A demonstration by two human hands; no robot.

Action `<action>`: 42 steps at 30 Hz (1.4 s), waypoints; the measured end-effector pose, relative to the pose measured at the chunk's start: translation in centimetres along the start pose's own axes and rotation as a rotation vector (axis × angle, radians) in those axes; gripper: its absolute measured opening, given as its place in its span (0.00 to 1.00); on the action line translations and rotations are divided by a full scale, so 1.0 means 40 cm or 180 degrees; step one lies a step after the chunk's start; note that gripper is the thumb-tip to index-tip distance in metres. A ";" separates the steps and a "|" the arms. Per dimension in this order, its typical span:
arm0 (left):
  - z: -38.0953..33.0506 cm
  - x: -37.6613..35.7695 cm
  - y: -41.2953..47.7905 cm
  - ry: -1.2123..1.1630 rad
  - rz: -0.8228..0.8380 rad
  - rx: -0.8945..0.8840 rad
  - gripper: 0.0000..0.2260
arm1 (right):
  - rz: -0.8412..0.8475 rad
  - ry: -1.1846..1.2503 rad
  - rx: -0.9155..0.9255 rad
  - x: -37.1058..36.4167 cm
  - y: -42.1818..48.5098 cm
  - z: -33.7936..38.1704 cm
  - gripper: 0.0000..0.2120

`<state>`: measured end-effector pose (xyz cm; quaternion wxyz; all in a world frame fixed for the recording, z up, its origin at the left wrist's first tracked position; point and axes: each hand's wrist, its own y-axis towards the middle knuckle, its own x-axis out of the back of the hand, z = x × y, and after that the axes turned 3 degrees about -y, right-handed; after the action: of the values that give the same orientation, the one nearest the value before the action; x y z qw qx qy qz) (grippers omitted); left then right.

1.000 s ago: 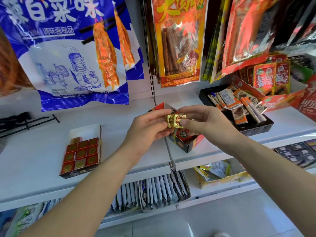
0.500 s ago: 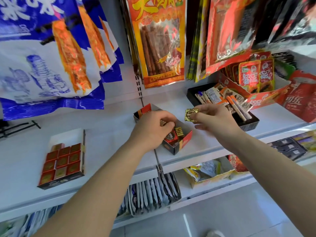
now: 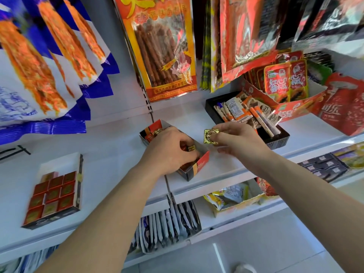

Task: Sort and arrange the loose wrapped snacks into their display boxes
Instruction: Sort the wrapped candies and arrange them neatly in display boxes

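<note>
the right hand [image 3: 238, 138] is pinching a gold wrapped snack [image 3: 211, 136] just above the white shelf [image 3: 110, 146], while the left hand [image 3: 169, 148] is gripping a second snack [image 3: 191, 148] inside the red-and-black display box [image 3: 199, 166] beside it.

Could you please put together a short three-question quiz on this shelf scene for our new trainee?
1. Fill in: the right hand pinches a snack in a ___ wrapper.
2. Which hand reaches into the black-and-red display box? A left hand; B right hand; C neither.
3. True or false: the display box stands on the white shelf.
Key: 1 gold; 2 A; 3 true.
</note>
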<state>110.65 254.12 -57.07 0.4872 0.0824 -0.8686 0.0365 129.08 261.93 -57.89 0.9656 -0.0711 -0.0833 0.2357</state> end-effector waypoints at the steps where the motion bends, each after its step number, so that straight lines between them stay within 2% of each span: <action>1: 0.002 0.002 -0.003 -0.0191 -0.0155 0.0062 0.11 | 0.0052 0.0023 0.0000 0.000 -0.003 0.004 0.11; 4: 0.013 0.024 -0.027 -0.0934 -0.0650 0.0294 0.08 | 0.0308 -0.0113 0.0118 -0.001 -0.011 0.019 0.12; 7: 0.027 0.037 -0.055 -0.1234 -0.0720 0.0318 0.11 | 0.0704 -0.0468 0.0318 -0.009 -0.015 0.036 0.10; 10: 0.046 0.035 -0.069 -0.1063 -0.0664 0.0134 0.15 | 0.0980 -0.0889 0.0448 -0.029 -0.011 0.052 0.10; 13: 0.068 0.047 -0.072 -0.0668 -0.0508 -0.0115 0.17 | 0.0982 -0.1392 0.0692 -0.045 -0.001 0.058 0.10; 15: 0.090 0.064 -0.073 -0.0537 -0.0566 -0.0076 0.17 | 0.0951 -0.1537 0.0745 -0.056 0.001 0.057 0.10; 19: 0.120 0.083 -0.084 -0.0371 -0.0629 0.0111 0.18 | 0.1038 -0.1284 0.0709 -0.095 -0.009 0.055 0.11; 23: 0.110 0.100 -0.104 -0.0583 -0.0864 -0.0016 0.12 | 0.1150 -0.1065 0.0601 -0.130 -0.020 0.060 0.11; 25: 0.102 0.104 -0.119 -0.1211 -0.0625 0.0020 0.09 | 0.1122 -0.0937 0.0577 -0.138 -0.024 0.059 0.11; 27: 0.096 0.098 -0.134 -0.1673 -0.0244 0.0009 0.11 | 0.1110 -0.0767 0.0512 -0.140 -0.025 0.059 0.12; 30: 0.096 0.084 -0.136 -0.1749 -0.0144 -0.0062 0.11 | 0.1085 -0.0541 0.0356 -0.139 -0.023 0.061 0.13; 34: 0.093 0.083 -0.121 -0.1915 -0.0196 0.0129 0.09 | 0.1160 -0.0540 0.0311 -0.132 -0.022 0.062 0.13; 40: 0.057 0.064 -0.099 -0.1986 -0.0072 0.0623 0.06 | 0.0433 -0.0647 0.0419 -0.100 -0.011 0.068 0.09; 42: 0.047 0.059 -0.099 -0.1875 0.0076 0.0697 0.08 | 0.0411 -0.0663 0.0407 -0.093 -0.012 0.062 0.07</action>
<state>108.56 249.71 -56.10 0.2024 0.1313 -0.9642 0.1101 125.55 260.02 -55.86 0.9371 0.0102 -0.1632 0.3083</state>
